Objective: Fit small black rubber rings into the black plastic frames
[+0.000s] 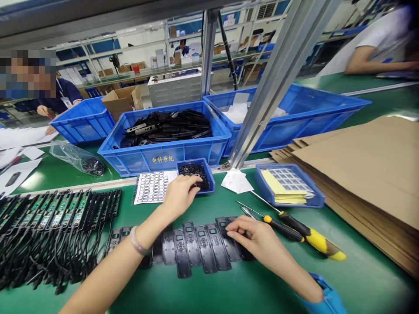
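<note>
My left hand (179, 194) reaches into a small blue bin (209, 174) of tiny black parts, its fingers curled down among them; what they pinch is hidden. My right hand (253, 237) rests on the right end of a row of several flat black housings (196, 248) lying side by side on the green mat, fingertips pressed on one housing. A sheet of small square stickers (152, 186) lies just left of the bin.
Yellow-handled screwdrivers (304, 235) and tweezers (247, 211) lie right of my right hand. A blue tray of sticker sheets (290, 185), cardboard stack (366, 174), large blue crates (163, 152), wired circuit assemblies (49, 218) at left. Other people work at far left and right.
</note>
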Motion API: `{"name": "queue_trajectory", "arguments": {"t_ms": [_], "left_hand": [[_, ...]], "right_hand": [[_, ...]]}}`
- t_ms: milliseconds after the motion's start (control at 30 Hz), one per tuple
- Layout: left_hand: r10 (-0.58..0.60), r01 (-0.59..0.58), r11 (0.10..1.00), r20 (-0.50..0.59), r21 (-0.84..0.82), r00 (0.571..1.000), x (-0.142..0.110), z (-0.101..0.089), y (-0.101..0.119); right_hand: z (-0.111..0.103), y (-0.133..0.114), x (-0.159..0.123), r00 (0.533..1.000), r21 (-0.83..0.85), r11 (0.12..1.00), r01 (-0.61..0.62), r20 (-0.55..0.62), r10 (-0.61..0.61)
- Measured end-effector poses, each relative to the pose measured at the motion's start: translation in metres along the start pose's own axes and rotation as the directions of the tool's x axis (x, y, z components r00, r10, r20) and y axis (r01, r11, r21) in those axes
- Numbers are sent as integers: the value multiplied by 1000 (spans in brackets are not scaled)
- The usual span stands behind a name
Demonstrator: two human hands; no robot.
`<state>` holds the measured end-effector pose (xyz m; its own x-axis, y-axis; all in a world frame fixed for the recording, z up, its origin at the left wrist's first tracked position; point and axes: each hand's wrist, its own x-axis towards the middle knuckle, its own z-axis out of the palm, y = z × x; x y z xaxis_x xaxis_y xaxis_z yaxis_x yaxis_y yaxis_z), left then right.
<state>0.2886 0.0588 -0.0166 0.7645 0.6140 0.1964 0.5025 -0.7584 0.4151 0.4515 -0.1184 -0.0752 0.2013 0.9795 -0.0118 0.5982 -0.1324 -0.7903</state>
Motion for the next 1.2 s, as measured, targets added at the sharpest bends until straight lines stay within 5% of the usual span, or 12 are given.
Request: {"name": "queue_trajectory", "arguments": {"t_ms": [233,433,733,900,1033,1200], "left_hand": [[-78,102,930,82,-352,994,-43,3,22],[-117,154,891,113,-427,987,-63,12,25],[-152,207,872,156,-444,976,-76,21,34],[-186,261,859,205,-440,961,-77,23,33],[-162,236,937,275,-259,948,-74,33,36],[-138,178,978,296,-111,945,-70,50,44]], "right_hand": [[14,5,5,999,-199,980,32,8,-31],[4,-7,9,996,-351,932,92,52,-79],[-8,-59,101,960,-608,756,242,35,-279],[1,-59,127,947,-693,661,287,104,-302],[1,-51,125,947,-659,699,278,65,-316],[-3,-55,116,943,-449,855,259,-75,-325]]}}
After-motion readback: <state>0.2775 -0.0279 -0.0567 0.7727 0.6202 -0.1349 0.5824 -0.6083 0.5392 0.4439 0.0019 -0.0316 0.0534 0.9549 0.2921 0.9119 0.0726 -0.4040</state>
